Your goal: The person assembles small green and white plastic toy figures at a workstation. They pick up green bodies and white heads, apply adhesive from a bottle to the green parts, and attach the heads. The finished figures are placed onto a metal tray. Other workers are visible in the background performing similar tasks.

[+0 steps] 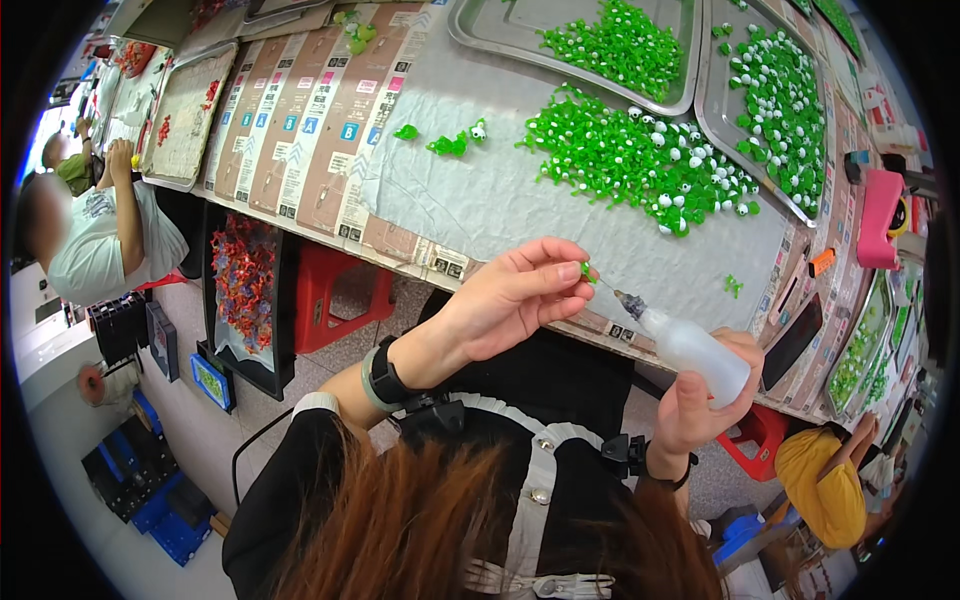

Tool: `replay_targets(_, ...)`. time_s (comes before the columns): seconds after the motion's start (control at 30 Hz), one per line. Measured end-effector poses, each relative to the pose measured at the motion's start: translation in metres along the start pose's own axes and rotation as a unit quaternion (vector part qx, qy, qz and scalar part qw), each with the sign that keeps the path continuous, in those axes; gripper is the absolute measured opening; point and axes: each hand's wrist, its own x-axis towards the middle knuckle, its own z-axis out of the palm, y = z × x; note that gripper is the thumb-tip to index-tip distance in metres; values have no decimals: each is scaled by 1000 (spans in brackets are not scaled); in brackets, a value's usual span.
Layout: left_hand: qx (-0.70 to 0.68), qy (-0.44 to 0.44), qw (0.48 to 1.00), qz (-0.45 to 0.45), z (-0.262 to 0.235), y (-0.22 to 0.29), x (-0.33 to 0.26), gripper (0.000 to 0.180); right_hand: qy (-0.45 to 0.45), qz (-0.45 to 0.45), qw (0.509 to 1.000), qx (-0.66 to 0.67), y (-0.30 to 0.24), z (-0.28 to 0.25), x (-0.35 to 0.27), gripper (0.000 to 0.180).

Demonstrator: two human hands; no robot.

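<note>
Between thumb and fingertips, my left hand (525, 295) pinches a small green plastic piece (588, 271). My right hand (705, 400) is wrapped round a translucent white squeeze bottle (700, 355), tilted so that its thin needle tip points up and left. That tip is at or very near the green piece; whether they touch I cannot tell. Beyond my hands, on the pale sheet (430, 205), lies a heap of small green figures (590, 145), many with white ball-like parts. A few green pieces (448, 143) lie apart on the left, and another single piece (733, 287) lies to the right.
Metal trays of green pieces (478, 35) stand at the far side. A phone-like dark slab (793, 342), an orange item (822, 262) and a pink holder (880, 218) sit on the right. Red stools (330, 300) and a bin of red pieces (243, 285) are below. Co-workers sit at both sides.
</note>
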Motion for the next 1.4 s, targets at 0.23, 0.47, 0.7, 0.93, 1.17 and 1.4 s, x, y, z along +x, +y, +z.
replay_targets(0.23, 20, -9, 999, 25, 0, 0, -1, 13, -15, 5, 1000, -11, 0, 1, -1, 40)
replay_targets(0.47, 29, -7, 999, 21, 1, 0, -1, 11, -22, -1, 1000, -7, 0, 1, -1, 40)
replay_targets(0.7, 27, -8, 1000, 13, 1, 0, -1, 12, -39, -2, 998, -40, 1, 1, -2, 41)
replay_targets(0.93, 40, 40, 998, 23, -3, 2, 2, 12, 150, 115, 972, 143, 15, -16, 21, 30)
replay_targets(1.17, 90, 45, 994, 32, -3, 1, 9, 12, 144, 78, 981, -101, 89, -76, 76, 38)
replay_targets(1.4, 116, 34, 992, 28, -12, 6, 7, 14, 119, -36, 934, -334, 70, -54, 57, 31)
